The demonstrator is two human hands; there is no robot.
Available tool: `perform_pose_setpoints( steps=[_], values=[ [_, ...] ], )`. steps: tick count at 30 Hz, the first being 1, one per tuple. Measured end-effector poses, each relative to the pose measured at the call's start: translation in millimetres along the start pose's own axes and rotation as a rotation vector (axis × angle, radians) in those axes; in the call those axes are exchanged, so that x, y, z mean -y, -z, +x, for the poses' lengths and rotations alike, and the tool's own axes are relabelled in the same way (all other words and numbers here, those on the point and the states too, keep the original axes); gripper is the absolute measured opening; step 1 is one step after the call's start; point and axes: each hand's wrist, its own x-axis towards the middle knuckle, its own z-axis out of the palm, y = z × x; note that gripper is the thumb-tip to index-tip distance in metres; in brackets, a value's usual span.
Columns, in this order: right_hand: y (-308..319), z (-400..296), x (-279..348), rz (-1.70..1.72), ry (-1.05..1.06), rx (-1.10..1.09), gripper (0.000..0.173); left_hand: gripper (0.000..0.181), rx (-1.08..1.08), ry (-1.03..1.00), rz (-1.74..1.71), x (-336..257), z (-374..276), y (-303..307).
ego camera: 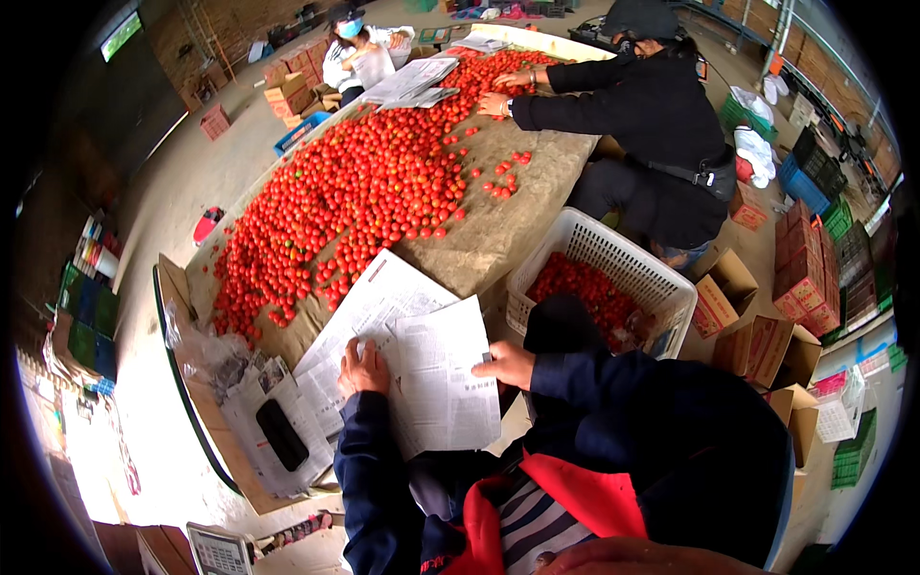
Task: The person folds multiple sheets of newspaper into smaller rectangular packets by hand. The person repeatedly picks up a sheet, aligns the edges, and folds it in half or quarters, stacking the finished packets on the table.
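In front of me a folded newspaper sheet (445,381) overhangs the near end of the table (496,237). My right hand (509,365) pinches its right edge, thumb on top. Flat on the printed paper at its left lies my left hand (363,368), fingers bent; whether they grip a sheet is unclear. More newspaper (388,295) spreads underneath, its far corner against a large heap of small red tomatoes (359,194). A black phone (282,435) rests on papers left of my left arm, near crumpled clear plastic (208,356).
A white perforated crate (665,287) holding red tomatoes stands by my right knee. One person in black (632,108) reaches into the heap; another (359,54) holds paper at the far left. Open cardboard boxes (762,352) stand right, a scale (219,550) lower left.
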Motion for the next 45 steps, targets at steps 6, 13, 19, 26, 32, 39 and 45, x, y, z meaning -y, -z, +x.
perform_pose_setpoints(
  steps=[6, 13, 19, 26, 32, 39, 45],
  values=[
    [-5.2, -4.7, -2.1, -0.16, 0.038, -0.032, 0.034, 0.023, 0.028, -0.058, -0.035, 4.1, -3.4, 6.0],
    [-9.3, -18.5, 18.9, -0.224, 0.07, -0.034, 0.027, 0.042, -0.012, -0.155, -0.056, -2.0, -53.1, 15.1],
    [0.9, -19.9, 6.1, -0.221, 0.027, -0.003, 0.031, 0.044, 0.095, -0.074, 0.014, -7.3, -57.2, 18.2],
    [60.9, -45.7, -3.2, -0.401, 0.084, -0.114, 0.027, 0.047, 0.055, -0.099, -0.014, -18.0, -48.1, 14.8],
    [101.2, -73.1, 76.9, -0.301, 0.277, -0.064, 0.012, 0.049, 0.096, -0.044, -0.132, -4.6, -52.4, 31.4],
    [39.9, -5.7, 119.7, -0.16, 0.303, 0.259, 0.024, 0.069, 0.28, 0.637, -1.733, -7.1, -60.9, 93.0],
    [-89.9, 50.1, 109.1, 0.04, -0.034, 0.479, 0.025, 0.09, -0.056, 0.313, -1.497, 25.5, -153.9, 135.6]
  ],
)
